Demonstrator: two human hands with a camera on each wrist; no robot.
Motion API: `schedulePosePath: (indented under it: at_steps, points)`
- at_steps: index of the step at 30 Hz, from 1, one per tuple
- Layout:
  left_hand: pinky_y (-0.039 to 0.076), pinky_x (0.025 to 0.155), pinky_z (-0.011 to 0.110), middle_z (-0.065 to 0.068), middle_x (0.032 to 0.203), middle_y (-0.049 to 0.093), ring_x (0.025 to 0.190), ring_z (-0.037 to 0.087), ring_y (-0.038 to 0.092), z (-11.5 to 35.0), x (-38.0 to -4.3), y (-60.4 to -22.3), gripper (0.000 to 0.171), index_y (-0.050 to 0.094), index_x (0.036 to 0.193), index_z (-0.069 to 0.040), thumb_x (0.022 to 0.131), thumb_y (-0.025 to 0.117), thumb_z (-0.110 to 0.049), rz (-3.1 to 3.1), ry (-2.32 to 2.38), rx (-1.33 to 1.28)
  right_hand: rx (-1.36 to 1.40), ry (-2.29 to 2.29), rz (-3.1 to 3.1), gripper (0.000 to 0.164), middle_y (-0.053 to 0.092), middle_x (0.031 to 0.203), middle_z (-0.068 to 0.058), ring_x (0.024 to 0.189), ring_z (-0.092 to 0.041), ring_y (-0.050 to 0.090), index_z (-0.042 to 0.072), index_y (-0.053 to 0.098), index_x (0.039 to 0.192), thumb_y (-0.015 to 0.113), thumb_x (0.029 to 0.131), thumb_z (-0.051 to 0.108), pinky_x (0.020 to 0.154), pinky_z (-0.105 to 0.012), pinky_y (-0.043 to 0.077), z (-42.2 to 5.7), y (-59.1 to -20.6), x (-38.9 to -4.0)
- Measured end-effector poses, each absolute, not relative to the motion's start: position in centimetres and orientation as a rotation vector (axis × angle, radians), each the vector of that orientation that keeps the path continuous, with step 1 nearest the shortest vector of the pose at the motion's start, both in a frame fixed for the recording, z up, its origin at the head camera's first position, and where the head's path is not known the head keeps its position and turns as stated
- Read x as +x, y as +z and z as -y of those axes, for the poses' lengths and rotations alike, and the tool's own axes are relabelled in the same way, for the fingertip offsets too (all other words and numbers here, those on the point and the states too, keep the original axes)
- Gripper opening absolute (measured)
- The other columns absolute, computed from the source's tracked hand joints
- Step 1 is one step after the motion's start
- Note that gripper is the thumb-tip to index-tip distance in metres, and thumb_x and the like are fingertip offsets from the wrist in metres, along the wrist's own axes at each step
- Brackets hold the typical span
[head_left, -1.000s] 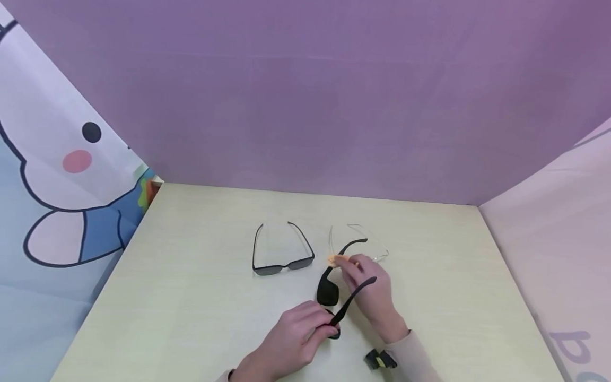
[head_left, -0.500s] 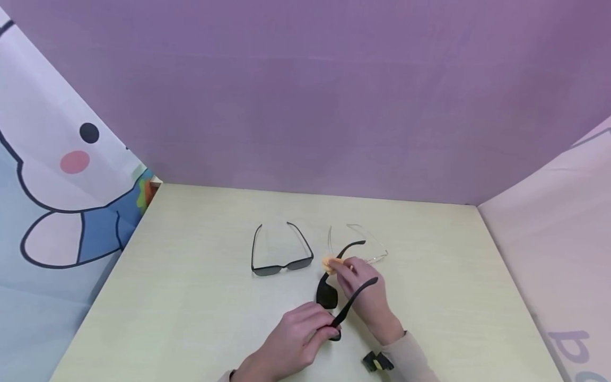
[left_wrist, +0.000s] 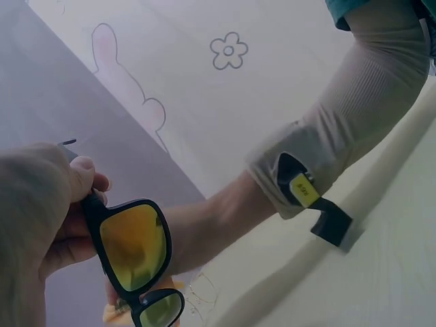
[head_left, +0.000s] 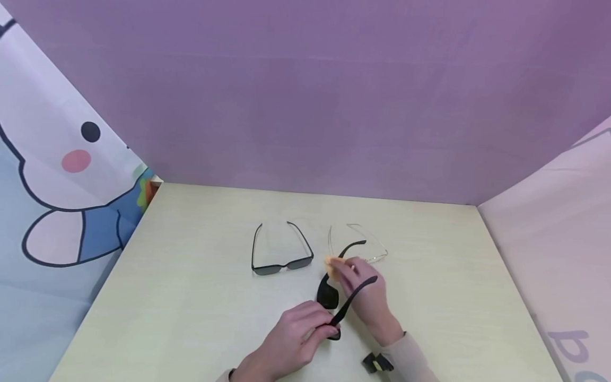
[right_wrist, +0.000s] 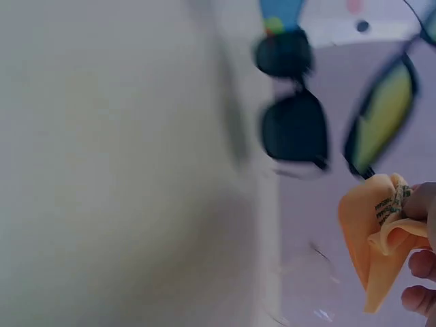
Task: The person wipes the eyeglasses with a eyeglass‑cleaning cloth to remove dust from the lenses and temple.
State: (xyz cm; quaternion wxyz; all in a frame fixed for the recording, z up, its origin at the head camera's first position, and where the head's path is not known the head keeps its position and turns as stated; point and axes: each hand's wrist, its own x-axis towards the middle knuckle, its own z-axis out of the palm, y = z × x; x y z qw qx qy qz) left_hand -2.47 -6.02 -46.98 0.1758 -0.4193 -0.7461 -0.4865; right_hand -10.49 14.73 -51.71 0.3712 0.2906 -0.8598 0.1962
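Head view: gripping unfolded black sunglasses [head_left: 327,295] over the table [head_left: 191,297] with the left hand [head_left: 300,334], curling thumb and fingers in narrowly near the hinge of the closer lens and largely covering that lens from above. Probably using this spot as a firm anchor, steadying the frame against sideways pull while leaving the farther lens and arm free. Pinching an orange cloth [head_left: 334,266] with the right hand [head_left: 366,291], folding the fabric between fingertips and thumb and laying it over the farther arm, close to the lens. Likely bunching the cloth for a surer hold on so thin a part; not showing clearly whether wrapping fully round or only touching one side.

Reaching in from the bottom edge with the left forearm, turning the back of the hand upward. Slanting in from the lower right with the right forearm, wearing a black device [head_left: 378,363] at the sleeve, and placing the right hand farther forward than the left, presumably for pulling in opposition.

Showing dark-lensed glasses [head_left: 299,263] lying open to the left, apart from both hands, and wire-framed glasses [head_left: 380,258] lying just beyond the right hand, partly hidden by it.
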Motion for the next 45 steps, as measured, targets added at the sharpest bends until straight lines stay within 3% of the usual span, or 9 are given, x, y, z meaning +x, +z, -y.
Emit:
schedulePosePath:
  at_steps: [4, 12, 20, 26, 33, 36, 40, 42, 45]
  points:
    - [0.052, 0.082, 0.010, -0.005, 0.094, 0.069, 0.086, 0.006, 0.063, 6.0, -2.5, -47.1, 0.008, 0.072, 0.098, -0.011, 0.102, 0.065, -0.012, 2.125, -1.365, -1.186, 0.747, 0.491, 2.242, 0.040, 0.064, 0.086, -0.005, 0.064, -0.018, 0.059, 0.013, 0.078, 0.110, 0.041, 0.113, 0.030, 0.051, -0.028, 0.049, -14.5, -51.9, -10.2]
    - [0.053, 0.084, 0.012, -0.005, 0.096, 0.071, 0.086, 0.007, 0.065, 6.1, -2.5, -47.3, 0.006, 0.073, 0.102, -0.011, 0.098, 0.069, -0.008, 2.069, -1.370, -1.191, 0.602, 0.600, 2.055, 0.018, 0.067, 0.084, -0.009, 0.062, -0.021, 0.060, 0.006, 0.080, 0.104, 0.064, 0.101, 0.015, 0.047, -0.031, 0.049, -15.9, -49.3, -12.1]
    - [0.052, 0.081, 0.009, -0.004, 0.095, 0.071, 0.085, 0.007, 0.063, 6.2, -2.5, -47.2, 0.007, 0.073, 0.104, -0.010, 0.098, 0.069, -0.008, 2.118, -1.460, -1.188, 0.741, 0.484, 2.269, 0.027, 0.063, 0.086, -0.006, 0.061, -0.018, 0.057, 0.012, 0.078, 0.113, 0.054, 0.108, 0.022, 0.049, -0.025, 0.045, -15.0, -51.7, -10.2]
    - [0.054, 0.085, 0.013, -0.003, 0.097, 0.072, 0.088, 0.008, 0.065, 6.4, -2.4, -47.4, 0.007, 0.073, 0.103, -0.010, 0.097, 0.071, -0.007, 2.094, -1.411, -1.183, 0.638, 0.568, 2.124, 0.018, 0.066, 0.084, -0.007, 0.058, -0.017, 0.056, 0.008, 0.079, 0.108, 0.064, 0.101, 0.013, 0.045, -0.026, 0.045, -15.4, -50.5, -11.2]
    - [0.054, 0.085, 0.013, -0.002, 0.096, 0.073, 0.087, 0.009, 0.066, 6.4, -2.6, -47.5, 0.006, 0.073, 0.102, -0.009, 0.099, 0.068, -0.008, 2.040, -1.382, -1.203, 0.541, 0.656, 1.938, 0.017, 0.067, 0.082, -0.014, 0.055, -0.020, 0.055, 0.001, 0.079, 0.101, 0.065, 0.097, 0.009, 0.044, -0.024, 0.044, -16.4, -48.6, -12.0]
    - [0.054, 0.085, 0.013, -0.003, 0.095, 0.073, 0.086, 0.009, 0.066, 6.3, -2.8, -47.4, 0.007, 0.073, 0.103, -0.010, 0.099, 0.068, -0.008, 2.033, -1.401, -1.209, 0.482, 0.711, 1.831, 0.012, 0.065, 0.080, -0.019, 0.058, -0.026, 0.059, -0.004, 0.078, 0.098, 0.069, 0.091, 0.001, 0.050, -0.022, 0.050, -16.6, -48.3, -12.0]
    - [0.054, 0.085, 0.013, -0.002, 0.094, 0.073, 0.085, 0.009, 0.066, 6.2, -2.9, -47.2, 0.007, 0.073, 0.102, -0.009, 0.098, 0.069, -0.006, 2.017, -1.423, -1.217, 0.353, 0.836, 1.726, 0.018, 0.061, 0.078, -0.023, 0.064, -0.033, 0.059, -0.008, 0.077, 0.094, 0.073, 0.078, -0.016, 0.070, -0.012, 0.053, -16.2, -47.5, -11.8]
    - [0.054, 0.085, 0.012, -0.002, 0.094, 0.073, 0.085, 0.009, 0.066, 6.2, -2.8, -47.2, 0.007, 0.073, 0.102, -0.009, 0.098, 0.069, -0.006, 2.013, -1.429, -1.218, 0.295, 0.913, 1.728, 0.021, 0.060, 0.078, -0.025, 0.069, -0.032, 0.059, -0.010, 0.075, 0.092, 0.073, 0.074, -0.022, 0.079, -0.008, 0.050, -16.0, -47.2, -11.6]
    - [0.054, 0.084, 0.012, -0.002, 0.094, 0.073, 0.085, 0.009, 0.066, 6.1, -2.7, -47.2, 0.007, 0.073, 0.102, -0.009, 0.097, 0.069, -0.005, 2.014, -1.437, -1.210, 0.228, 1.066, 1.779, 0.021, 0.061, 0.083, -0.028, 0.081, -0.019, 0.062, -0.014, 0.073, 0.092, 0.071, 0.074, -0.026, 0.085, -0.008, 0.050, -15.9, -47.6, -11.3]
